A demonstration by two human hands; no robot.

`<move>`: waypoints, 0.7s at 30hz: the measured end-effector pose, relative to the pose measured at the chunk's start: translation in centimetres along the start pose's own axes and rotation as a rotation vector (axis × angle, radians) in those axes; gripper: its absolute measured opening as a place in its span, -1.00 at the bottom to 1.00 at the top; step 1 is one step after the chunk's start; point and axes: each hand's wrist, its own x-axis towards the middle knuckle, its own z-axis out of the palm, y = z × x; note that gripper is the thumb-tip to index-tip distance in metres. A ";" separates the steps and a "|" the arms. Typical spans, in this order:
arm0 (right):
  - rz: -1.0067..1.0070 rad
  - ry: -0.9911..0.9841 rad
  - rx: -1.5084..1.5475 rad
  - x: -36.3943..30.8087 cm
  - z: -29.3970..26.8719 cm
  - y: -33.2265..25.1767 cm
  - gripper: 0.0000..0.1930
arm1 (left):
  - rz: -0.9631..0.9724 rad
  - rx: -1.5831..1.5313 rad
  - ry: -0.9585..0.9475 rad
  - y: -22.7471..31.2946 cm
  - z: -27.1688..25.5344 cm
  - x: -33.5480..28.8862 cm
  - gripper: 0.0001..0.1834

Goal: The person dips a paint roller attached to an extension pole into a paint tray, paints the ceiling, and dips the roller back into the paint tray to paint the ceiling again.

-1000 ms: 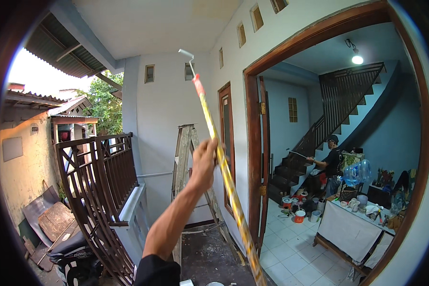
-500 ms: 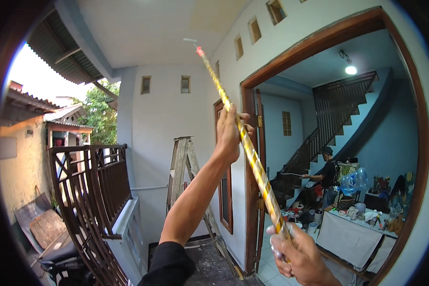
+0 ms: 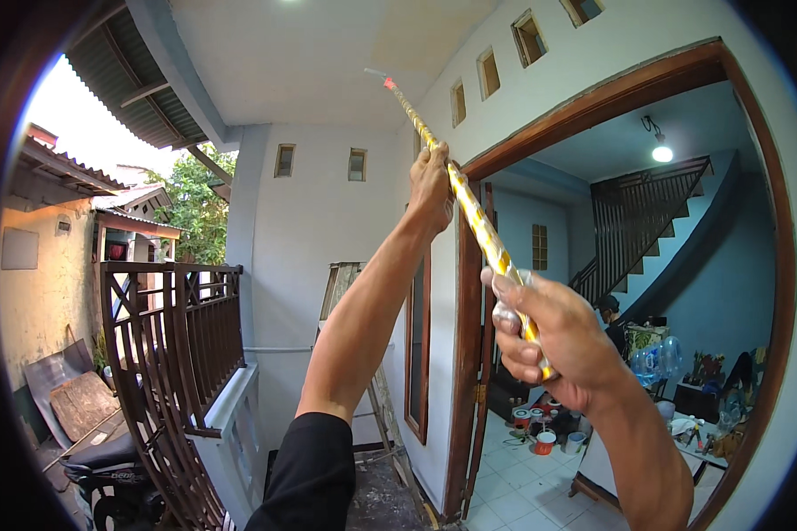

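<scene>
Grips the near part of a yellow-striped pole [image 3: 480, 226] in the right hand [image 3: 562, 332], with fingers [image 3: 518, 352] curled around it. Also clasps it farther up in the left hand [image 3: 430, 188]. Points it up toward the ceiling [image 3: 301, 75], with a small roller [image 3: 375, 72] on the tip, can't tell if touching.

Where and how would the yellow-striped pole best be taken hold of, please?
Probably grip the pole near its lower end with the right hand from the right, and farther up with the left hand from the left, since it is long, slim and slants up toward the ceiling.
</scene>
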 end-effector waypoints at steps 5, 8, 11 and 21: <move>-0.089 -0.030 -0.064 4.4 0.2 -0.7 -0.66 | 0.045 -0.065 -0.067 -0.1 -1.8 4.7 -0.77; -0.125 -0.046 -0.112 6.7 0.1 -0.7 -0.70 | 0.070 -0.079 -0.098 -0.2 -3.0 7.0 -0.76; -0.149 -0.046 -0.119 8.8 -0.3 -0.8 -0.70 | 0.072 -0.093 -0.106 -0.4 -3.7 9.2 -0.75; -0.241 -0.042 -0.076 11.8 0.1 -2.0 -0.76 | 0.074 -0.100 -0.164 0.8 -3.9 13.1 -0.78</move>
